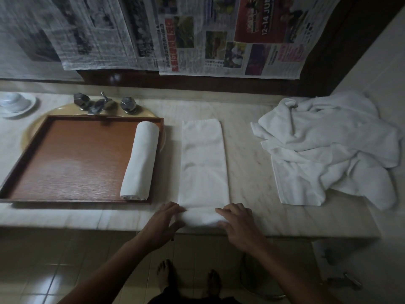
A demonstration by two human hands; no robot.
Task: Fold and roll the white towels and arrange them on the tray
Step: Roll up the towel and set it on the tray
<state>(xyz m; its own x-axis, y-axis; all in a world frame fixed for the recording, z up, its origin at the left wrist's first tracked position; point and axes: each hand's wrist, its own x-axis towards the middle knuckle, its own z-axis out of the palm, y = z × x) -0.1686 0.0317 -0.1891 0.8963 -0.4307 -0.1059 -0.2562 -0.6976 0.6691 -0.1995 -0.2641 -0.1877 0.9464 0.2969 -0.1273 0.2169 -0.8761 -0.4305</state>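
Left hand and right hand each curl round the rolled near end of the folded towel, the rest lying flat on the table beyond them; soft and light, it seems best gripped at both roll ends.

Folded towel: plain white. Rolled towel: off-white, no pattern. Towel heap: white. Tray: reddish-brown, fine wood grain, darker brown rim. Countertop: pale cream, faint grey veining. Basin: yellowish beige. Taps: dark grey metal. Cup and saucer: white. Newspaper sheets: grey print at left, colour photos and red advert at right. Floor tiles: beige, grid of joints.
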